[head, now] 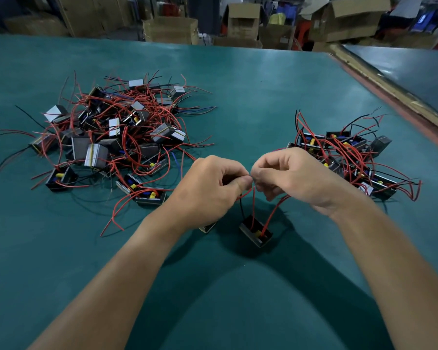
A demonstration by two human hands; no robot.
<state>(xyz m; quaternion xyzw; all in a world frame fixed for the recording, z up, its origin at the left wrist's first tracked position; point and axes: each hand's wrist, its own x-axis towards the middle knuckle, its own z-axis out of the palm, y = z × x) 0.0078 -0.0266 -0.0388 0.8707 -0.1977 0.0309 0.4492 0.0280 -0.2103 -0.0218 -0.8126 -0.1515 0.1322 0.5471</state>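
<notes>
Left hand [208, 190], right hand [296, 178] pinching red wire [253, 210], left pile [106, 137], right pile [349, 157]

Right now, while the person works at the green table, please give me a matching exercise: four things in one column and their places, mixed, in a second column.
1. big heap of wired modules
2. small heap of wired modules
3. single wired module
4. cardboard boxes

A. beyond the far edge of the table
B. right part of the table
C. under the left hand and right hand, which pinch its red wires
D. left part of the table

Pairs: 1-D, 2-B, 3-C, 4-A
</notes>
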